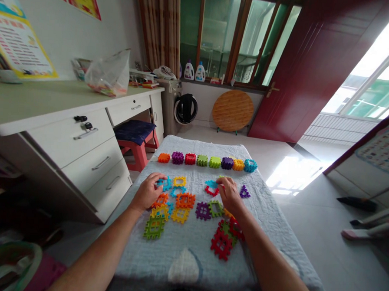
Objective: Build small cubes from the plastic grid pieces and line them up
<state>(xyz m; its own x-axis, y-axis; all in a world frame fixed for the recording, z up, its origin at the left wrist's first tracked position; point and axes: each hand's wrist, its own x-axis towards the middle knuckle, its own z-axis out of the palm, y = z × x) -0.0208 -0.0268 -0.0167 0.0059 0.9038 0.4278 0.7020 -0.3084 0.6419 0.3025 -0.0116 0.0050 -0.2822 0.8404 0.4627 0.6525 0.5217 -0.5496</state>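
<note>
My left hand (148, 192) is at the left of the cloth-covered table, thumb and fingertips closed on the edge of a blue interlocking plastic tile (167, 183). Across from it, my right hand (230, 194) has its fingers curled at a light-blue tile (211, 183), with a red open-frame tile (211, 191) just below. Between and below the hands lie yellow (180, 214), orange (185, 200), purple (203, 210) and green tiles (154, 227). Red tiles (221, 245) overlap near my right forearm. A purple triangle (244, 191) rests right of that hand.
Along the table's far side runs a row of block-like pieces, from an orange one (164, 158) to a blue one (250, 165). A white desk (74, 135) and a stool (135, 133) stand left. Behind are a washing machine (172, 105) and a round wooden tabletop (233, 110).
</note>
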